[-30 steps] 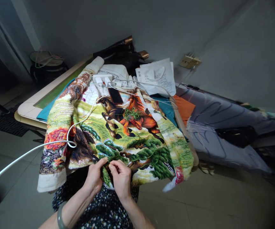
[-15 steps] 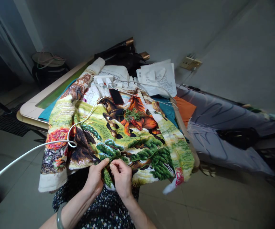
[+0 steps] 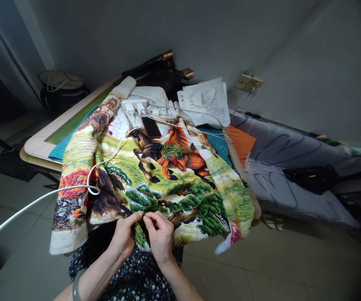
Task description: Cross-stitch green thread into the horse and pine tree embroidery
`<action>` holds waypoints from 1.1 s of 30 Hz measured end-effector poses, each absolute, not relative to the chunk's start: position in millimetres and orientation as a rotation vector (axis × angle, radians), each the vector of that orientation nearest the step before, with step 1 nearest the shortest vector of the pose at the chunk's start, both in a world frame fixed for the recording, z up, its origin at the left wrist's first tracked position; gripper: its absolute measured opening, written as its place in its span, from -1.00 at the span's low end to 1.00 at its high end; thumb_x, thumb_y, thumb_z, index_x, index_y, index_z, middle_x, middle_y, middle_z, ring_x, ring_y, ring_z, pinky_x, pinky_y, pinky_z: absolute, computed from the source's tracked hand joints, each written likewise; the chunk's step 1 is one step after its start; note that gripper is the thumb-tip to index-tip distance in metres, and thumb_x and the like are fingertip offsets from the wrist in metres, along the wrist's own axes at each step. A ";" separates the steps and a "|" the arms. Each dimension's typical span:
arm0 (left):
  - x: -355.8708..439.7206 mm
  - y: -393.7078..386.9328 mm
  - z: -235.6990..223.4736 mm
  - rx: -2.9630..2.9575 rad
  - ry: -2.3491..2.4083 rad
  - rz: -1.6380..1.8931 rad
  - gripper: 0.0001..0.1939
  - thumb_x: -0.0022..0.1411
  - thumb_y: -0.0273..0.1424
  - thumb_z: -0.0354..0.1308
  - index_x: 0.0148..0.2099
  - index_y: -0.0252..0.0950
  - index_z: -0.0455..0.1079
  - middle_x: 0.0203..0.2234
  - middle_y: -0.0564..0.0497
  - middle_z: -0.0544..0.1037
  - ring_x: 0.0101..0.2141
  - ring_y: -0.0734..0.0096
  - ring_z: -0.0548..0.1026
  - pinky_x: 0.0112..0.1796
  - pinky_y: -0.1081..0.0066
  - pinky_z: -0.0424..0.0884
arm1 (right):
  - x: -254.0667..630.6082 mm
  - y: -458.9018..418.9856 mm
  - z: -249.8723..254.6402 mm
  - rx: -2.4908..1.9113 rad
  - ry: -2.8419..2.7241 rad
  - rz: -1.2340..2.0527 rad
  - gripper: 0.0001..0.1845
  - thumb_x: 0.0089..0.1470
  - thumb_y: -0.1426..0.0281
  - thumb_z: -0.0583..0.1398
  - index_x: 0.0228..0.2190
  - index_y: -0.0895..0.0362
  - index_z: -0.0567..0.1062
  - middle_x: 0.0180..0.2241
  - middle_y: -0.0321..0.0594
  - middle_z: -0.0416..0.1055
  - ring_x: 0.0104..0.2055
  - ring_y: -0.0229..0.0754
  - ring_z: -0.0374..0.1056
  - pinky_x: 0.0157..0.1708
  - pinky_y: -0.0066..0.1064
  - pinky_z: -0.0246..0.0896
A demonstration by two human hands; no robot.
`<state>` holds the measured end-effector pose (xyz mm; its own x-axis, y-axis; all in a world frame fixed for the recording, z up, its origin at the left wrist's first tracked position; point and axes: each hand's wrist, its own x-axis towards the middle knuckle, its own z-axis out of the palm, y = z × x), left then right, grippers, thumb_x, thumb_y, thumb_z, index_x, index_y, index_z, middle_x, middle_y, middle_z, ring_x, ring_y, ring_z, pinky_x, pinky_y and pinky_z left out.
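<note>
A large embroidered cloth (image 3: pixel 155 167) with a picture of running horses and green trees lies over the table, its front edge hanging at my lap. My left hand (image 3: pixel 124 235) is closed on that edge, its thumb lying on top. Close beside it, my right hand (image 3: pixel 161 234) is pinched, thumb against forefinger, at the same dark green patch. What lies between the right fingertips is too small to make out. A tangle of green thread (image 3: pixel 172 150) and red-handled scissors (image 3: pixel 179 164) rest on the orange horse.
A smartphone (image 3: pixel 151 127) and a white power strip (image 3: pixel 134 103) with chargers lie on the cloth. A white cable (image 3: pixel 42 200) loops across the left side. Rolled cloth (image 3: pixel 79 154) borders the left. White paper bags (image 3: pixel 204 102) stand at the back, below a wall socket (image 3: pixel 248 81).
Both hands stay at the same spot on the cloth's edge, with the thumbs shifted slightly lower. The whole view has moved a little; the things on the table lie as before.
</note>
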<state>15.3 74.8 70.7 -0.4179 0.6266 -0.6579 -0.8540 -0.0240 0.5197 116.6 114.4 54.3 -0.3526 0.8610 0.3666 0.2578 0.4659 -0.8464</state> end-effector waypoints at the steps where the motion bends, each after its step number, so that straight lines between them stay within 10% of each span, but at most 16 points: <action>1: 15.3 75.3 71.1 -0.317 1.099 1.695 -0.72 -0.37 -0.44 0.54 -0.51 -0.40 0.58 -0.58 0.01 0.60 -0.51 0.42 0.49 -0.41 0.44 0.44 | 116.5 114.3 54.8 -0.948 -1.856 0.902 -0.85 0.20 0.51 0.22 -0.39 0.13 0.58 -0.47 -0.27 0.47 -0.44 -0.25 0.38 -0.42 -0.50 0.31; 33: 13.7 79.8 72.6 -0.411 1.078 1.663 -0.81 -0.26 -0.50 0.47 -0.52 -0.40 0.55 -0.62 0.05 0.57 -0.55 0.49 0.46 -0.47 0.49 0.43 | 115.1 117.9 63.8 -0.918 -1.900 0.951 -0.77 0.22 0.50 0.15 -0.42 0.13 0.57 -0.48 -0.26 0.41 -0.44 -0.23 0.35 -0.43 -0.47 0.24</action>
